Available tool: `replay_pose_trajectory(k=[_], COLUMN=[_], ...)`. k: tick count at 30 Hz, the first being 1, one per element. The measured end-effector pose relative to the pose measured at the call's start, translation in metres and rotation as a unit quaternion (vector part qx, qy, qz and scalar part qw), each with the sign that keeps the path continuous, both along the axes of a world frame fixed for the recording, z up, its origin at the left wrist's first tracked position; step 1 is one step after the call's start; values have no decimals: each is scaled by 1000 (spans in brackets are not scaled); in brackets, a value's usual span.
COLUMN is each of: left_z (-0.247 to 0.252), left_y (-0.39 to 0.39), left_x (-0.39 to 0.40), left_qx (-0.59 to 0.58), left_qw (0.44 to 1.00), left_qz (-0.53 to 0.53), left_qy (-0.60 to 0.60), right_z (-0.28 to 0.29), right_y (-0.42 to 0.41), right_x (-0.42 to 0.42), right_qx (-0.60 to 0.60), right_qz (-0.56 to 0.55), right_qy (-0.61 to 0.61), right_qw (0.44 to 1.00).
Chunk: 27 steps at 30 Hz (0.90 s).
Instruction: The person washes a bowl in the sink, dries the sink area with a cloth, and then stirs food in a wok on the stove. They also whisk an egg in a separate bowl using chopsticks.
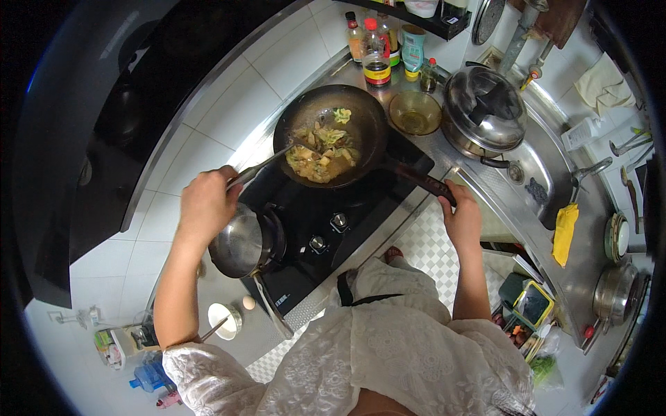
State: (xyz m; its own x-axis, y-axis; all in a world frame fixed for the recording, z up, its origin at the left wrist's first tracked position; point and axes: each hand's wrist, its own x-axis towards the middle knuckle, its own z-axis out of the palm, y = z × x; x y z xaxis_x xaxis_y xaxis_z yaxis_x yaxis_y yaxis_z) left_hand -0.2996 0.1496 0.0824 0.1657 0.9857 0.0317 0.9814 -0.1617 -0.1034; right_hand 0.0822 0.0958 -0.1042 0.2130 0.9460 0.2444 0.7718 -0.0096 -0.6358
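Observation:
My left hand (pixel 208 197) is closed around the handle of a metal spatula (pixel 263 165), whose head rests among the food in a dark wok (pixel 370 125). Chopped greens with pale chunks (pixel 325 153) lie in the wok, and a separate small piece (pixel 342 115) sticks higher up on its inner wall. My right hand (pixel 462 208) grips the wok's long dark handle (pixel 416 177). The wok stands over the far part of a black glass cooktop (pixel 359 208). Below my left hand, a smaller metal pan (pixel 238 244) sits on the cooktop's other burner.
Sauce bottles (pixel 376 57) and an amber glass bowl (pixel 415 113) stand behind the wok. A lidded steel pot (pixel 484 112) is beside the sink (pixel 538 171). A white bowl (pixel 225 321) with chopsticks and an egg (pixel 248 302) lie at lower left. The range hood (pixel 156 104) overhangs the left side.

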Motion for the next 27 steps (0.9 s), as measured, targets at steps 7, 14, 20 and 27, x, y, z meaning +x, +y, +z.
replay_pose_trajectory(k=[7,14,20,27], left_z=[23,-62,-70,-108], left_y=[-10,15,24,44], left_x=[-3,-24,-50,-63], left_qx=[-104,-51,-136,-217], left_qw=[994,972,847,777], left_qz=[41,47,176,271], left_qy=[-22,-223,-483,-526], right_z=[1,-2,-3,2], right_y=[1,0,0,-1], right_x=[1,3,2,0], right_qx=[-22,0,-5,-5], right_qz=[-15,-1,-19,-19], right_qy=[-9,-23,6,13], right_qw=[1000,1000,1000,1000])
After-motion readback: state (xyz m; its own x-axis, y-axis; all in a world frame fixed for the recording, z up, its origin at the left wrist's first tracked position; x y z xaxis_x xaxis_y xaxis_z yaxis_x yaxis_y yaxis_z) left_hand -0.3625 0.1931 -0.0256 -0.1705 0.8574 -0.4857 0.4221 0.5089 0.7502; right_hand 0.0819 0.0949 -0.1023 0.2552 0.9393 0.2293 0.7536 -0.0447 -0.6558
